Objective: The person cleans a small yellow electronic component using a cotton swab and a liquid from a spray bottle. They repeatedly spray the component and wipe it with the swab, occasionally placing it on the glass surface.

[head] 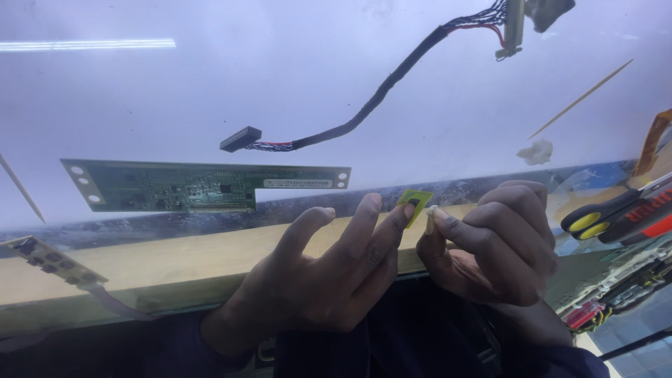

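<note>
A small yellow-green tab (416, 201) sits at the near edge of a large pale glossy panel (294, 84). My left hand (329, 269) pinches the tab with its fingertips pointing up. My right hand (493, 245) is curled next to it, thumb and forefinger pressed on a tiny white piece (431, 209) touching the tab. A long green circuit board (203, 185) lies on the panel to the left of my hands. Above it runs a black braided cable (371, 105) with a black plug (240, 138).
A narrow strip board (52, 260) with a ribbon lies at the left edge. Black-handled pliers with yellow spots (602, 213) and other tools lie at the right. A thin wooden stick (581, 98) and a white wad (535, 152) rest on the panel's right side.
</note>
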